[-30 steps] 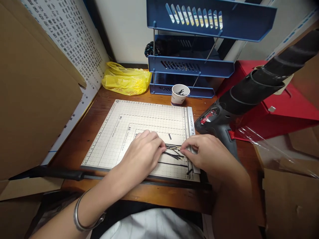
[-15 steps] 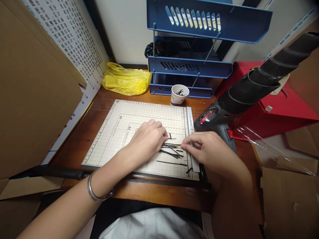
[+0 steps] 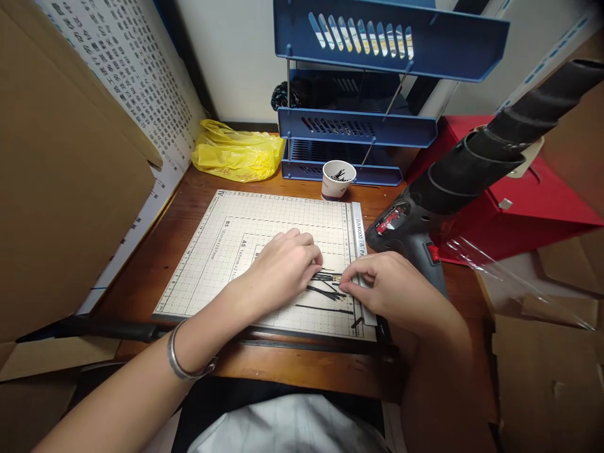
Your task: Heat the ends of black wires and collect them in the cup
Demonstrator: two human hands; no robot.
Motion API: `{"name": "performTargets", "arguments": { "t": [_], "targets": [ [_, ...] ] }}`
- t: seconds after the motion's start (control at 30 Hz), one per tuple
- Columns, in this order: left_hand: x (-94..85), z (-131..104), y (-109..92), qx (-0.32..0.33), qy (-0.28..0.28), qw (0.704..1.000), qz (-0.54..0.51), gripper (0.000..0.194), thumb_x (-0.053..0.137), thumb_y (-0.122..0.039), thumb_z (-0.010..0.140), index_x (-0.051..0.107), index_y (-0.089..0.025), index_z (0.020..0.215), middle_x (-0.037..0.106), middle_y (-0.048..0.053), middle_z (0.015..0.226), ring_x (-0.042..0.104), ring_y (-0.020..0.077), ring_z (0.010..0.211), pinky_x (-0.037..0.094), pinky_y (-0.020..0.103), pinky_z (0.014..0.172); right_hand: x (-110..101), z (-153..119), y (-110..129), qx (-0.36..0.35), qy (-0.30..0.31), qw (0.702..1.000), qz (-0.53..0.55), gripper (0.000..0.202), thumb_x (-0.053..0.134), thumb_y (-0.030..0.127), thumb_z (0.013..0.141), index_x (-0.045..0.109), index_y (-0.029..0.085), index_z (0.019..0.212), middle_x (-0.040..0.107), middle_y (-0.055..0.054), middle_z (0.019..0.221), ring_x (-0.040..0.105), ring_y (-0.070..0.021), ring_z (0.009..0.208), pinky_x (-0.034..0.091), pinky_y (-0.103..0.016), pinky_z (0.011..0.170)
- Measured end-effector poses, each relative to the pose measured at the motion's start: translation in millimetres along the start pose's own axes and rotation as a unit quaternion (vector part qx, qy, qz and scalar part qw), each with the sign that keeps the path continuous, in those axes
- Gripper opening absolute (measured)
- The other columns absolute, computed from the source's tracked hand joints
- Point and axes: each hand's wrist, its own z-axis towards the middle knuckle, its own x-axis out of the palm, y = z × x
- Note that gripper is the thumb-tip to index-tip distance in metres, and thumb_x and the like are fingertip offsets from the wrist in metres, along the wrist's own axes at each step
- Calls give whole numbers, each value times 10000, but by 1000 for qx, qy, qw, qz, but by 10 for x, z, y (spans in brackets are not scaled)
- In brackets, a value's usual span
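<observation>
Several thin black wires [image 3: 326, 293] with pale tips lie in a loose bunch on the white gridded board [image 3: 283, 211]. My left hand [image 3: 290, 264] rests over the board at the bunch's left end, fingers curled and pinched near the wires. My right hand [image 3: 377, 277] is at the tips on the right, thumb and index finger pinched together. What either pinch holds is too small to tell. A single longer black wire [image 3: 325, 309] lies below the bunch, and a short black piece [image 3: 357, 322] sits near the board's lower right corner.
A paper cup [image 3: 338, 180] with small black pieces stands behind the board. Beyond it are a blue tray rack [image 3: 358, 129] and a yellow bag [image 3: 236, 154]. A black heat-gun-like tool [image 3: 425, 214] and a red box [image 3: 533, 207] are at right, cardboard [image 3: 61, 176] at left.
My left hand has shifted slightly right and down, nearer the wires. The short black pieces above the bunch are now mostly hidden. My right hand's fingertips have moved slightly left.
</observation>
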Motion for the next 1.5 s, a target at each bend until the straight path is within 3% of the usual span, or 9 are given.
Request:
{"name": "performTargets", "arguments": {
  "t": [0.27, 0.47, 0.8, 1.5],
  "targets": [
    [8, 28, -27, -15, 5, 1000, -6, 181, 574, -194, 982, 730, -162, 897, 680, 65, 946, 557, 226, 926, 402, 366, 823, -8, 7, 20, -7, 23, 1000, 18, 217, 572, 195, 855, 766, 275, 799, 714, 59, 743, 558, -117, 685, 353, -265, 657],
    [25, 16, -31, -32, 5, 999, -29, 187, 552, -196, 986, 718, -167, 904, 685, 68, 968, 570, 228, 935, 415, 369, 845, -6, 46, -80, 26, -47, 998, 18, 213, 553, 327, 942, 746, 265, 878, 728, 25, 826, 562, -140, 703, 338, -282, 657],
    [36, 3, -43, -43, 6, 998, -40, 170, 550, -175, 995, 696, -168, 907, 672, 55, 968, 551, 229, 934, 398, 372, 843, 7, 63, -88, 33, -41, 999, -15, 202, 573, 324, 921, 754, 277, 845, 658, 28, 708, 497, -133, 646, 315, -283, 640],
    [83, 5, -64, -31, 2, 999, -43, 159, 556, -191, 998, 691, -168, 916, 674, 51, 983, 549, 225, 930, 382, 368, 832, 47, 85, -36, 10, -29, 999, -21, 213, 539, 308, 953, 740, 263, 901, 726, 21, 851, 567, -147, 731, 332, -287, 675]
  ]
}}
